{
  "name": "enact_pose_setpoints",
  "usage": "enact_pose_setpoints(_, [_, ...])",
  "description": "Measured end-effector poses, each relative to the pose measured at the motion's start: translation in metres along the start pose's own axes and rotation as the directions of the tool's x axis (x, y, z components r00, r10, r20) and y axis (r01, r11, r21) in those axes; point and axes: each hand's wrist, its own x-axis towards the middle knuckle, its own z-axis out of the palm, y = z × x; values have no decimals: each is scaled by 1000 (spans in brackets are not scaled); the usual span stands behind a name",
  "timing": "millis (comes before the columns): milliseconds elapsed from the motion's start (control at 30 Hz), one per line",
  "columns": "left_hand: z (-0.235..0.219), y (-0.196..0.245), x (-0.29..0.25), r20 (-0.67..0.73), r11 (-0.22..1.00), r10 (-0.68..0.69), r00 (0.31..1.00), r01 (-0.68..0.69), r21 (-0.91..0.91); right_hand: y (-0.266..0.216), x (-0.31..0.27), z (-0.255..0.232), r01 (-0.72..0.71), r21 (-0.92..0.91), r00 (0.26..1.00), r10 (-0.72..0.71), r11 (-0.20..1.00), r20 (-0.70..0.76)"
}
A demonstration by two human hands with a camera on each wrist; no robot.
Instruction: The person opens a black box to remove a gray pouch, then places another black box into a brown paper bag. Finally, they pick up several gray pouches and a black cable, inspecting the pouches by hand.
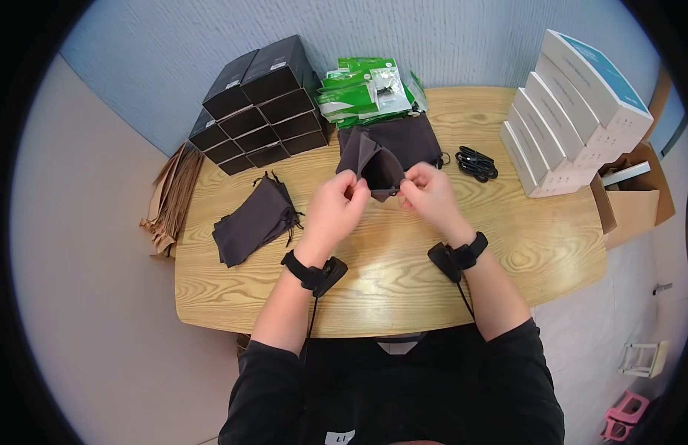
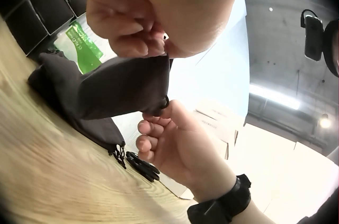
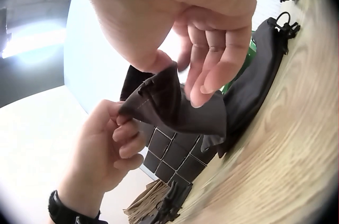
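Observation:
A dark grey drawstring pouch (image 1: 370, 157) is held up over the table, its mouth spread and facing the person. The left hand (image 1: 336, 208) pinches one side of the rim, the right hand (image 1: 431, 196) the other. In the left wrist view the pouch (image 2: 127, 86) hangs between the left hand (image 2: 159, 12) above and the right hand (image 2: 185, 150) below. The right wrist view shows the pouch (image 3: 180, 107) with its rim between thumb and fingers of the right hand (image 3: 180, 17). Behind it, more dark pouches (image 1: 411, 141) lie on the table.
Black boxes (image 1: 273, 104) are stacked back left, beside green and white packets (image 1: 370, 89). A pile of dark pouches (image 1: 255, 222) lies at left. Coiled black cables (image 1: 476, 164) sit right of centre, near stacked white boxes (image 1: 559, 126). A cardboard box (image 1: 640, 196) stands at far right.

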Motion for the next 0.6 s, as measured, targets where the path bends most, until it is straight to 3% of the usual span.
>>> enact_pose_setpoints(33, [-1,3,-2,-51,999,5,999,-4,32,0,0,1,1,0,1000,-1,1000,1])
enact_pose_setpoints(100, [8,12,-7,-81,998,52,995,-50,33,-14,-7,9,376,-91,911,-386,922,-143])
enact_pose_setpoints(133, [13,17,-9,-110,995,99,989,-96,35,-18,-11,10,377,-92,911,-387,922,-140])
enact_pose_setpoints(200, [22,22,-12,-104,992,127,986,-125,26,-24,-16,13,535,-199,841,-539,821,34])
enact_pose_setpoints(233, [25,24,-13,-93,988,155,983,-155,16,-21,-14,13,535,-199,841,-539,821,36])
enact_pose_setpoints(300, [27,28,-13,-108,984,173,979,-169,47,-8,-9,13,452,13,891,-451,892,-47])
enact_pose_setpoints(433, [30,31,-10,-102,992,128,987,-129,1,8,0,6,388,58,905,-369,920,-212])
enact_pose_setpoints(500, [32,28,-9,-85,996,82,993,-85,-24,6,0,3,566,-298,770,-622,768,-140])
enact_pose_setpoints(600, [40,24,-8,-55,992,101,993,-105,-69,11,1,3,500,-457,811,-583,736,-52])
